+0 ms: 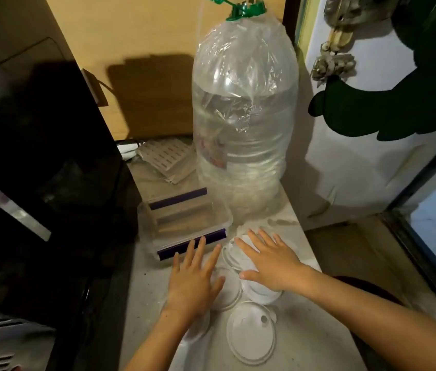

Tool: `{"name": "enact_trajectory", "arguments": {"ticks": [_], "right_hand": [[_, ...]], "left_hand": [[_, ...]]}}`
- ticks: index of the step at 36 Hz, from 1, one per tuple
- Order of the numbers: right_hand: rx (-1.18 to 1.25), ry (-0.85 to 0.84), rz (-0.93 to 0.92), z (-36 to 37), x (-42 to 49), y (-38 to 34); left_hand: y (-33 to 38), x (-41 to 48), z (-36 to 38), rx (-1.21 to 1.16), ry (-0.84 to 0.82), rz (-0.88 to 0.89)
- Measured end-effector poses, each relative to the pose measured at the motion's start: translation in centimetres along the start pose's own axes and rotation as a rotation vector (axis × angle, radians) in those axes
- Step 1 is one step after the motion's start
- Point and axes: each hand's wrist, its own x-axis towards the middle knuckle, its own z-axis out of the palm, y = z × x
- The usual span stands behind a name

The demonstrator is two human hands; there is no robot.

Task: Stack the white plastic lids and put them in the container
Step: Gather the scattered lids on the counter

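Note:
Several white plastic lids lie scattered on the pale tabletop (305,341). One lid (250,334) with a small hole lies nearest me, uncovered. My left hand (194,279) is spread flat, palm down, over lids at the left, one lid (228,290) showing beside it. My right hand (270,259) is spread flat over more lids (261,291) at the right. A clear rectangular container (184,223) with purple clips stands open just beyond my left fingertips. Neither hand grips anything.
A tall clear water bottle (243,121) wrapped in plastic film, green cap on top, stands behind the lids. A black appliance (37,183) fills the left side. Perforated flat pieces (166,156) lie behind the container. The table edge drops off at the right.

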Motion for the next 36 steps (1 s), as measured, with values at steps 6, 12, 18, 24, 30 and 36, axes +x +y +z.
{"name": "enact_trajectory", "arguments": {"ticks": [6,12,18,24,30,36], "right_hand": [[-0.009,-0.035,0.006,0.6,0.6,0.0],[0.242,-0.048,0.043,-0.9,2.2,0.4],[0.299,-0.066,0.060,-2.3,4.2,0.4],[0.338,-0.131,0.112,-1.9,5.7,0.3],[0.342,-0.078,0.098,-1.9,5.5,0.5],[0.330,-0.026,0.082,-2.3,4.5,1.2]], "left_hand": [[0.0,0.2,1.2,0.028,-0.019,0.025],[-0.4,0.5,1.2,-0.064,-0.029,0.017],[-0.6,0.6,1.0,-0.168,-0.016,-0.015],[-1.1,0.6,0.9,-0.261,0.021,-0.025],[-1.2,0.7,0.9,-0.312,0.018,-0.038],[-0.8,0.5,0.2,-0.410,0.028,-0.031]]}}
